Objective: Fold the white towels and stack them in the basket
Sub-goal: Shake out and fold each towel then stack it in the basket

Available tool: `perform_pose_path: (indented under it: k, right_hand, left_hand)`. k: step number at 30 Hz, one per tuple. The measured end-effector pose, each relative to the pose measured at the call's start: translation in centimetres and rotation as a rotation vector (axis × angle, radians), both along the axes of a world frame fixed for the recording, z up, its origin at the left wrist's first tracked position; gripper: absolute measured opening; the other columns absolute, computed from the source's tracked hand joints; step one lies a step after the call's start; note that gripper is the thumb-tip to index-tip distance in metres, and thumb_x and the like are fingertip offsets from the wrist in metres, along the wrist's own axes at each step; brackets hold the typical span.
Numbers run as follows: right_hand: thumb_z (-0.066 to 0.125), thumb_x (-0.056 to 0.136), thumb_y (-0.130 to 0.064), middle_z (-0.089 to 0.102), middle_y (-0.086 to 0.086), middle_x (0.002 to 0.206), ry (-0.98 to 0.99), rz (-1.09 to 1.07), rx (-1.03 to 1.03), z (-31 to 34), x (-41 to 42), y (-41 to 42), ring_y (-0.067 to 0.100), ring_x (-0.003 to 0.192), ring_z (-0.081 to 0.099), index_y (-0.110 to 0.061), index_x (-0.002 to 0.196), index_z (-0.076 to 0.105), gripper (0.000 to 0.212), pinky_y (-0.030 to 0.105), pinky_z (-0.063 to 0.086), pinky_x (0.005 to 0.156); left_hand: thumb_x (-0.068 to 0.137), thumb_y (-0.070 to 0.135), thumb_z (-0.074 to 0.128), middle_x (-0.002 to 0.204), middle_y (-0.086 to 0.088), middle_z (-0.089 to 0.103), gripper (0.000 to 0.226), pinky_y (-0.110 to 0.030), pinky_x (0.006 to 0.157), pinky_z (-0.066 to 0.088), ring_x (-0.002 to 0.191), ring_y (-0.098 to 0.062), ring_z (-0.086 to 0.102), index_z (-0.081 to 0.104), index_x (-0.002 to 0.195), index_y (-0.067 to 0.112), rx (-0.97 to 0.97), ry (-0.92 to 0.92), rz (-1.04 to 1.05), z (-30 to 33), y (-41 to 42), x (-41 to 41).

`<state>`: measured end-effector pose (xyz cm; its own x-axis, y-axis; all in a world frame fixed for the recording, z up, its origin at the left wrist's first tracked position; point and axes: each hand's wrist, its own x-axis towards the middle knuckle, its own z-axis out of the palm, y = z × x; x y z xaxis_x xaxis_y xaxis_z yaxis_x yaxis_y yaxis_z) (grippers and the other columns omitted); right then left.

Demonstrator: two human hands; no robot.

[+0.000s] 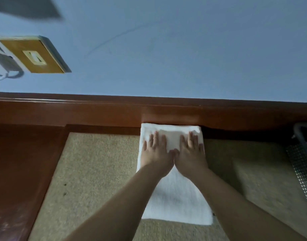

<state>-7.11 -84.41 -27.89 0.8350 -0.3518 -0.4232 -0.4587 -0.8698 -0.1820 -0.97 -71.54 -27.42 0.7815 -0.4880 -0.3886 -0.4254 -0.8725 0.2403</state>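
White folded terry towel (173,188) lies on the tan carpet (97,171); I see my left hand (156,152) and right hand (191,152) pressing flat, fingers straight. Mesh basket (304,164) is cut off at right.

We see only a corner of the basket (304,164), cut off at the right edge. A blurred dark shape (26,7) leaves the top left.

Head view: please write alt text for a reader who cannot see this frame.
Both hands, left hand and right hand, press flat with straight fingers on the far end of a folded white towel lying on beige carpet against a brown wooden baseboard. A mesh basket sits partly visible at the right edge.
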Motion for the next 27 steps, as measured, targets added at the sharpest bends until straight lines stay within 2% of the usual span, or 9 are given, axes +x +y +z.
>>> perform_pose_path:
  k: [4,7,12,16,19,21,25,27]
  right_hand:
    - [-0.009,0.097,-0.061,-0.034,0.005,0.167,-0.051,0.029,0.016,0.1,-6.7,4.7,0.029,0.153,-0.034,-0.040,0.161,-0.018,0.068,0.052,-0.017,0.126]
    - [0.006,0.107,-0.058,-0.021,0.008,0.171,-0.119,0.052,-0.041,-3.2,-9.5,5.2,0.033,0.158,-0.020,-0.040,0.165,-0.009,0.062,0.056,-0.004,0.128]
    - [0.026,0.109,-0.051,-0.001,0.013,0.174,-0.280,0.066,-0.138,-5.5,-9.2,4.6,0.036,0.161,-0.006,-0.036,0.167,0.010,0.062,0.058,0.005,0.129]
    - [0.019,0.109,-0.054,-0.009,0.011,0.174,-0.261,0.058,-0.101,-5.6,-9.4,4.5,0.034,0.160,-0.012,-0.037,0.167,0.003,0.062,0.059,0.005,0.128]
    - [0.017,0.109,-0.051,-0.012,0.011,0.173,-0.230,0.007,-0.077,-4.8,-10.7,5.8,0.034,0.160,-0.015,-0.034,0.167,0.002,0.063,0.060,0.006,0.128]
    - [0.021,0.110,-0.047,-0.006,0.015,0.174,-0.241,0.010,-0.116,-4.6,-13.3,7.2,0.036,0.160,-0.009,-0.026,0.168,0.010,0.063,0.060,0.010,0.127]
    - [0.033,0.109,-0.045,0.009,0.016,0.173,-0.325,0.033,-0.100,-5.4,-15.5,7.6,0.036,0.161,0.003,-0.025,0.166,0.021,0.062,0.059,0.015,0.127]
    - [0.030,0.110,-0.046,0.003,0.015,0.174,-0.310,0.041,-0.106,-6.0,-14.6,7.1,0.036,0.161,-0.002,-0.027,0.167,0.014,0.062,0.058,0.010,0.127]
  left_hand:
    - [0.107,0.055,0.010,0.169,-0.006,-0.029,0.067,-0.047,0.129,-0.010,0.156,-0.026,-0.029,-0.011,0.166,0.031,-0.049,-0.040,0.052,-0.5,3.8,-6.6]
    - [0.108,0.060,0.011,0.170,-0.001,-0.030,0.066,-0.047,0.130,-0.009,0.155,-0.023,-0.032,-0.016,0.164,0.038,-0.075,-0.076,0.074,-3.3,5.3,-8.1]
    - [0.108,0.059,0.011,0.168,-0.001,-0.032,0.066,-0.048,0.128,-0.011,0.155,-0.023,-0.033,-0.021,0.162,0.040,-0.106,-0.148,0.079,-5.5,4.5,-7.4]
    - [0.107,0.061,0.006,0.167,-0.001,-0.035,0.065,-0.049,0.129,-0.012,0.153,-0.022,-0.036,-0.028,0.159,0.041,-0.083,-0.106,0.091,-5.3,4.7,-7.6]
    - [0.107,0.059,0.010,0.168,-0.001,-0.033,0.067,-0.049,0.128,-0.015,0.153,-0.021,-0.035,-0.022,0.162,0.037,-0.095,-0.080,0.122,-4.0,4.7,-8.5]
    - [0.109,0.054,0.013,0.170,-0.003,-0.029,0.067,-0.045,0.126,-0.018,0.154,-0.020,-0.034,-0.016,0.164,0.032,-0.123,-0.075,0.127,-3.7,5.4,-11.3]
    - [0.109,0.051,0.023,0.174,-0.009,-0.003,0.066,-0.045,0.127,-0.005,0.161,-0.022,-0.011,0.006,0.168,0.027,-0.168,-0.134,0.106,-5.8,6.7,-14.3]
    - [0.109,0.052,0.019,0.174,-0.006,-0.013,0.066,-0.044,0.127,-0.008,0.160,-0.021,-0.016,-0.003,0.167,0.030,-0.136,-0.133,0.128,-6.4,6.3,-13.5]
